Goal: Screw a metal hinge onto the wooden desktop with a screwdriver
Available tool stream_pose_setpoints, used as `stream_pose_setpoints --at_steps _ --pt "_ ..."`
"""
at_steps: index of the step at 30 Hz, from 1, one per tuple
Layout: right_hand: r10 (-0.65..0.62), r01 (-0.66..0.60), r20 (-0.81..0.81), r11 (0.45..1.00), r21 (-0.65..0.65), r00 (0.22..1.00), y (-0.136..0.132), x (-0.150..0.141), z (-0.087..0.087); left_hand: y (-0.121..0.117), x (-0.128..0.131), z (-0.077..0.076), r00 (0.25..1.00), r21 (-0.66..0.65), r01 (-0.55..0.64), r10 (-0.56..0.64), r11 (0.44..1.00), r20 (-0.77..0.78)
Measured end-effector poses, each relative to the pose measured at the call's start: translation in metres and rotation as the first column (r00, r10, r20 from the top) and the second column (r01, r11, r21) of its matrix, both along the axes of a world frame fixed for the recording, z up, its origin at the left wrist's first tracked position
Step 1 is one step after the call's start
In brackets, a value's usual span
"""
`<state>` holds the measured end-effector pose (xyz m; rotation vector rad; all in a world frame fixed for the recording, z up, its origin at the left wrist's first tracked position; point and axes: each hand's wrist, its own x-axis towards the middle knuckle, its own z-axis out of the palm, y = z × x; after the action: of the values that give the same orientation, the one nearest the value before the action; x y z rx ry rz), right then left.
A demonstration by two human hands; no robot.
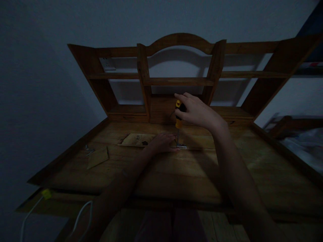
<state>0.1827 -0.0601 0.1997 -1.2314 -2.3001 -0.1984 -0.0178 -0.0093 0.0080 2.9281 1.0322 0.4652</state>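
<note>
My right hand (194, 109) is closed around the yellow-and-black handle of a screwdriver (179, 123), which stands nearly upright. Its shaft reaches down to a small metal hinge-like piece (181, 146) on a narrow wooden board (199, 142). That board lies flat across the wooden desktop. To the left of the shaft, my left hand (163, 142) is across the board, thumb at the near edge and fingers toward the far side, holding it beside the metal piece. The exact contact of the screwdriver tip is too small and dark to make out.
A wooden shelf unit (179, 81) rises at the back of the desk (176, 171). On the left lie a thin square wood piece (98, 157) and small metal parts (88, 150). A white cable (82, 215) and a yellow object (46, 194) are at the front left.
</note>
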Motion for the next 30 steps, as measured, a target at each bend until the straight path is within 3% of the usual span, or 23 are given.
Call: stream_pose_setpoints --at_steps 4,11,16,22,30 --pt "0.051 -0.051 0.007 0.999 -0.002 0.999 0.0040 0.0019 -0.0023 0.0011 0.0003 -0.0005 1.000 0.000 0.007 -0.007 1.000 -0.008" --pt "-0.010 0.010 0.006 1.000 0.017 1.000 0.0064 0.0002 -0.0051 0.0009 -0.0007 0.0005 1.000 0.013 0.011 -0.011 1.000 -0.014" --pt "0.013 -0.013 0.004 1.000 -0.026 1.000 0.0012 -0.0003 0.0000 0.0013 -0.0014 -0.0010 1.000 0.033 0.028 -0.028 0.999 -0.001" --pt "0.028 -0.028 0.004 0.999 0.015 1.000 0.0073 0.0019 -0.0055 0.0033 -0.0024 -0.0039 0.999 0.048 0.033 -0.033 0.998 0.009" --pt "0.014 -0.013 0.019 0.999 -0.051 1.000 0.0016 -0.0027 -0.0016 0.0028 -0.0017 -0.0042 1.000 0.027 0.010 -0.010 1.000 0.011"
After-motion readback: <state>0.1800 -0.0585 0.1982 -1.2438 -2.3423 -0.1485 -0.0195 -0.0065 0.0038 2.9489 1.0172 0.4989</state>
